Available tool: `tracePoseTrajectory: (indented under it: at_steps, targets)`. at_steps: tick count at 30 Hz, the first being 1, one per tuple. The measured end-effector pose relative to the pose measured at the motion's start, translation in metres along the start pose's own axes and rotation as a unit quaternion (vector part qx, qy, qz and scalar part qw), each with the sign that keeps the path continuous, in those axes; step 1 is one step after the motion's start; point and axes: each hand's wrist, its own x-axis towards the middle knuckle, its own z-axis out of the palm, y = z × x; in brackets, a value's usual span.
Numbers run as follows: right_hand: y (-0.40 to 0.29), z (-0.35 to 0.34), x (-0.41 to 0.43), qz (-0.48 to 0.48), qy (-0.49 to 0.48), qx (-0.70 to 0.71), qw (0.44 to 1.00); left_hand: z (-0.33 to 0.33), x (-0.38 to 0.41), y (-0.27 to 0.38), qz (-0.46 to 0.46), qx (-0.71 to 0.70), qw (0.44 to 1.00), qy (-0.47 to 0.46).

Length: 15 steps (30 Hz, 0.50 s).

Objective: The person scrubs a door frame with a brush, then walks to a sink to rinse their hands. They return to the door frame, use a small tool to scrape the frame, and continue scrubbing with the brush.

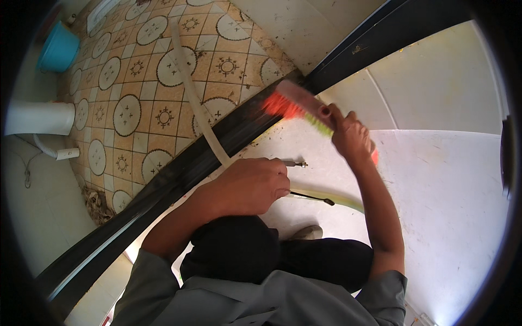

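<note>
My right hand (354, 136) grips a broom head (304, 100) with a dull pink back and red and yellow-green bristles (281, 106). The broom head looks blurred, and its bristles hang over the black threshold (228, 138). My left hand (259, 185) is closed on a thin black rod (312, 197) with a small flattened tip. Just past the knuckles, a grey piece with a brass-coloured end (302, 164) sticks out; whether I hold it too is hidden. A pale hose (191, 91) crosses the threshold and runs behind my left hand.
Patterned tiles (164, 117) cover the room beyond the threshold. A blue bucket (59, 48), a white fixture (38, 118), a drain pipe (67, 153) and a crumpled rag (98, 205) are there. A yellow-green hose (348, 205) lies on the pale floor (440, 212) near my shoe (308, 232).
</note>
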Motion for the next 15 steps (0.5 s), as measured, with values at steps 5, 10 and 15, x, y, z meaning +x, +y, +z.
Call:
tracePoseTrajectory:
  at_steps: [5,10,15]
  targets:
    - [0.005,-0.018,0.001,0.034,0.087,0.03,0.995,-0.03,-0.03,0.068,0.047,0.11,0.987,0.103]
    - [0.002,-0.006,-0.011,0.027,0.072,0.043,0.996,-0.011,-0.033,0.102,0.139,0.074,0.98,0.12]
    - [0.0,0.035,-0.014,0.039,-0.025,0.0,0.999,-0.007,-0.019,0.094,0.152,0.043,0.985,0.067]
